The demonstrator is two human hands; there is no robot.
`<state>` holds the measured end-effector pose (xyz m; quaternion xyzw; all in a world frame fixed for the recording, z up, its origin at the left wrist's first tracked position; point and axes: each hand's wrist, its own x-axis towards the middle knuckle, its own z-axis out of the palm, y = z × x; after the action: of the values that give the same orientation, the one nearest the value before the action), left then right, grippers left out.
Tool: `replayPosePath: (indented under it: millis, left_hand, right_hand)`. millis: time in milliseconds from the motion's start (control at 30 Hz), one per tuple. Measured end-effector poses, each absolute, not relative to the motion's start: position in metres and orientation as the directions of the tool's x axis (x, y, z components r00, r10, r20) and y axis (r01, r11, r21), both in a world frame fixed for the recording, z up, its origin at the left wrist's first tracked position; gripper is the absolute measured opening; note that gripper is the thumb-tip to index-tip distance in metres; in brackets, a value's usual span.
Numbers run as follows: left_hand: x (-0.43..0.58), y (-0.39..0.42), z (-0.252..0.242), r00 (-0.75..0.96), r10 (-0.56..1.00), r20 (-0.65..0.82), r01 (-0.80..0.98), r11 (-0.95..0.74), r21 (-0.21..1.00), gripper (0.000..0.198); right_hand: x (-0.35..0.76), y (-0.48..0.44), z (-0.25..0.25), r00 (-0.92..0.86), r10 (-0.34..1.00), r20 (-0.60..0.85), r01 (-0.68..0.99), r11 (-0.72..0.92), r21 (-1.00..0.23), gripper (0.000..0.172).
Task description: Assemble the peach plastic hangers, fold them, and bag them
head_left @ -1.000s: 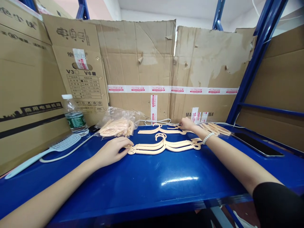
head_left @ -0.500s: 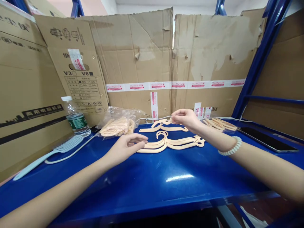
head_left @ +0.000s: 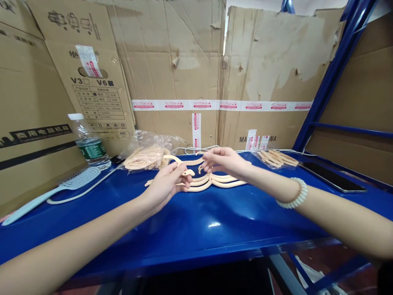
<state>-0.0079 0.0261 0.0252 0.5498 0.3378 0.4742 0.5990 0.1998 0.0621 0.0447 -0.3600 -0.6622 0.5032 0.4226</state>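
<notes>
My left hand (head_left: 167, 185) and my right hand (head_left: 222, 160) hold one peach plastic hanger (head_left: 176, 160) between them, lifted just above the blue shelf (head_left: 196, 223). The left fingers pinch its left arm; the right fingers pinch it near the hook. Under the hands lies a small stack of the same hangers (head_left: 215, 182). A white bead bracelet (head_left: 294, 196) is on my right wrist.
A clear bag of hangers (head_left: 147, 155) lies back left, with a water bottle (head_left: 89, 143) and a pale blue hairbrush (head_left: 52, 194) further left. More hangers (head_left: 278, 157) and a black phone (head_left: 333, 177) lie to the right. Cardboard panels (head_left: 184, 69) wall the shelf.
My right hand lifted a hanger from the back of the shelf and brought it over the stack. My left hand left the stack's end and took hold of the raised hanger.
</notes>
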Motion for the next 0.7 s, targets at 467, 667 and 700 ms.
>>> replayPosePath:
  millis: [467, 667, 700]
  left_hand:
    - [-0.056, 0.052, 0.006, 0.108, 0.99, 0.086, -0.253, -0.056, 0.966, 0.037]
    - [-0.054, 0.048, 0.007, 0.114, 0.99, 0.083, -0.317, -0.043, 0.947, 0.041]
    - [-0.054, 0.047, 0.006, 0.116, 0.99, 0.083, -0.323, -0.042, 0.945, 0.04]
  right_hand:
    - [0.257, 0.157, 0.002, -0.362, 0.875, 0.322, 0.781, 0.473, -0.408, 0.006]
    - [0.253, 0.167, -0.003, -0.403, 0.859, 0.318, 0.808, 0.496, -0.318, 0.006]
    - [0.252, 0.167, -0.002, -0.412, 0.851, 0.326, 0.803, 0.508, -0.31, 0.007]
